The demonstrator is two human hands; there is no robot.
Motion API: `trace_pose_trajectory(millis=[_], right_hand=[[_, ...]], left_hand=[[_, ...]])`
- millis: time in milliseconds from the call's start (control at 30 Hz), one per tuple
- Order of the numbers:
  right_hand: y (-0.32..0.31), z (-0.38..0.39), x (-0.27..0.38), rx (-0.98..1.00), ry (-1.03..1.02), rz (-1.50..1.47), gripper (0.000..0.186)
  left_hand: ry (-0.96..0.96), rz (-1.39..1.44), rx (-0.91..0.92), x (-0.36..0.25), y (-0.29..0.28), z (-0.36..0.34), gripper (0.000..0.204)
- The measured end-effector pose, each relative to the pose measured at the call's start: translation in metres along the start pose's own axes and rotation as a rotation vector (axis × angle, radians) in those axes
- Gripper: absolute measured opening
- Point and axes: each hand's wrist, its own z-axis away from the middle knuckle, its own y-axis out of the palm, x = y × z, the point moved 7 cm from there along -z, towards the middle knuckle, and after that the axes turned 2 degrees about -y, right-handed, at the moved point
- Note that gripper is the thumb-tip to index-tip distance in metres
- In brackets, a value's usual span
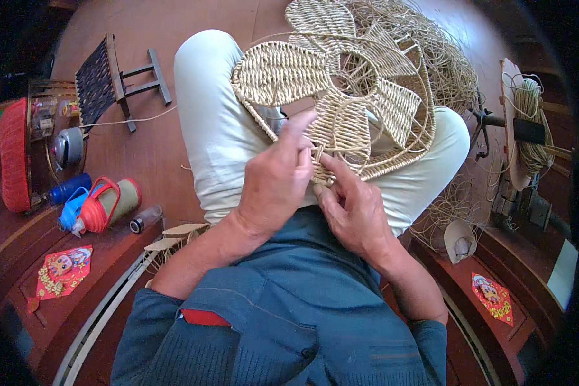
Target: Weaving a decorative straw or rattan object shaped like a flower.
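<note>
Two hands meet at the near edge of a woven flower piece [341, 90] lying across the lap. Left hand [273, 183] has its fingers together, pressed on the rim, thumb side up. Right hand [354, 209] pinches a strand at the same edge. Most of the weaving stretches far and right of both.

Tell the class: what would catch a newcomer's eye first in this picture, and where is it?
The eye lands first on the woven flower-shaped piece of pale straw, lying across the person's lap at upper centre. Just below it, the left hand and the right hand pinch its lower edge. After that, the red basket at the far left stands out against the brown floor.
</note>
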Motion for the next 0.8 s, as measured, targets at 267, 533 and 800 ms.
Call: trace_pose_trajectory(millis=[267,533,800], right_hand=[[-0.002,0.002,0.014,-0.221,-0.256,0.164,0.044],[0.004,-0.022,0.041,-0.310,-0.426,0.367,0.010],[0.008,-0.031,0.027,-0.336,-0.328,0.194,0.016]], left_hand=[[-0.597,1.205,0.066,0.034,-0.053,-0.010,0.036],[-0.704,0.669,-0.553,0.227,-0.317,-0.024,0.019],[-0.795,0.212,-0.826,0.349,-0.747,0.097,0.021]])
